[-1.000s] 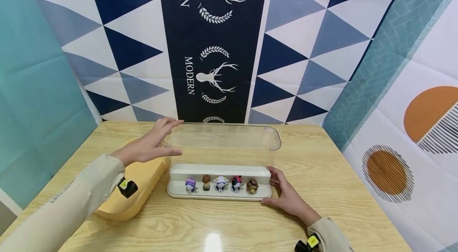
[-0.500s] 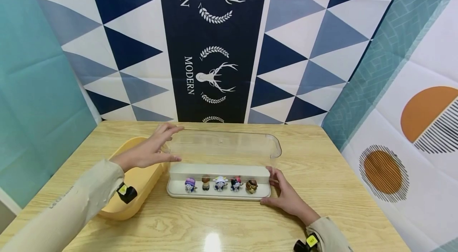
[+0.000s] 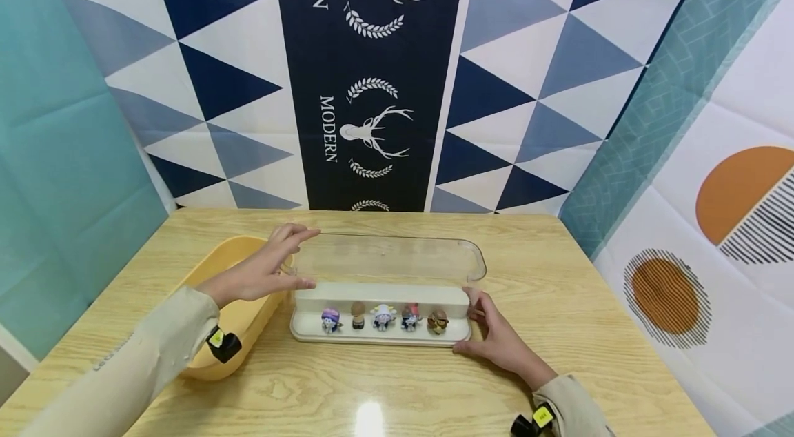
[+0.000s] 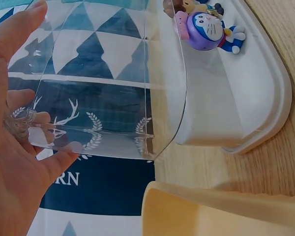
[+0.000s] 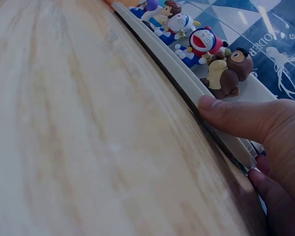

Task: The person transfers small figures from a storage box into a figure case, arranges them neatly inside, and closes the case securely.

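In the head view my left hand (image 3: 263,275) grips the left end of a clear plastic cover (image 3: 384,258), thumb and fingers spread across it. The cover (image 4: 113,113) hangs above a long white display base (image 3: 384,293), and its lower edge overlaps the base in view. Several small toy figures stand in a row on the base, among them a purple-hatted one (image 3: 331,319) and a brown one (image 3: 437,321). My right hand (image 3: 496,340) holds the base's right end, with its thumb on the front edge in the right wrist view.
A yellow plastic basin (image 3: 223,347) stands left of the base, partly under my left forearm. The wooden table (image 3: 434,389) ends at a patterned cloth backdrop (image 3: 366,78), with more hangings along both sides.
The clear cover has come down closer to the base, and my left hand has sunk with it. My right hand stays at the base's right end. The figures have not moved.
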A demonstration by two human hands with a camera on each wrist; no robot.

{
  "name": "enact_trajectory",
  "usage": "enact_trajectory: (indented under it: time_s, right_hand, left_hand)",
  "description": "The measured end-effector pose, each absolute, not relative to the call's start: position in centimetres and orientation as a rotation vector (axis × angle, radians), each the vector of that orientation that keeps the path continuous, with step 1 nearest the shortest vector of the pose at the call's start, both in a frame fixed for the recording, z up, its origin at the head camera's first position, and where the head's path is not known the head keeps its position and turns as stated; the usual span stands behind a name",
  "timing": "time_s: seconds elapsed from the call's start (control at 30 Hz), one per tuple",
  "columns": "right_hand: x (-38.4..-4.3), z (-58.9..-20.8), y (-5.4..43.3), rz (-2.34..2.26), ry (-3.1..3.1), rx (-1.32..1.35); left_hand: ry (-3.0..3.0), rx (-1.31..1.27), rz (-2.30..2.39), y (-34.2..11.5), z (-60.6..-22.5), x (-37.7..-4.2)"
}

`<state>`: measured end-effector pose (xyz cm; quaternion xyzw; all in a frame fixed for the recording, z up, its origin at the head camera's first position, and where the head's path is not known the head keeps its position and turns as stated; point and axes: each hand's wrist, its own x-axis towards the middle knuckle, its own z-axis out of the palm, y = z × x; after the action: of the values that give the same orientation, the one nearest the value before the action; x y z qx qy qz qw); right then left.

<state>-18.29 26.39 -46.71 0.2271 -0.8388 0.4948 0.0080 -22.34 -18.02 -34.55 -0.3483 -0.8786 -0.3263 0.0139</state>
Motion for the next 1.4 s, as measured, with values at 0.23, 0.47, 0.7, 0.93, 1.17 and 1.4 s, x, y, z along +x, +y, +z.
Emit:
enact_trajectory:
  time_s: [0.23,0.47,0.7,0.93,1.17,1.4]
  right_hand:
    - [-18.3,-46.9,26.5,1.534,-2.614,0.721]
    - [-18.1,-46.9,26.4,1.569,-2.659,0.647]
    - [-18.3,-46.9,26.4,1.577,-2.652,0.649]
    - [-18.3,-46.9,26.6,1.545,-2.653,0.655]
    - [-18.3,-47.1,26.7,1.561,-2.634,0.672]
    - [-18.3,-47.3,26.7,1.597,-2.618,0.676]
  left_hand:
    - [-2.742,-1.082,-1.053,-17.9,-34.9,-22.1]
    - [-2.731,-1.08,-1.064,-17.9,-35.5,-21.8]
    - [-2.716,-1.088,-1.078,-17.8,-36.0,-21.7]
    - [-2.715,-1.085,-1.086,-17.8,-36.6,-21.8]
    - [-2.723,-1.084,-1.098,-17.8,-37.0,-21.8]
    - [-2.756,-1.051,-1.1,-17.8,-37.1,-21.6]
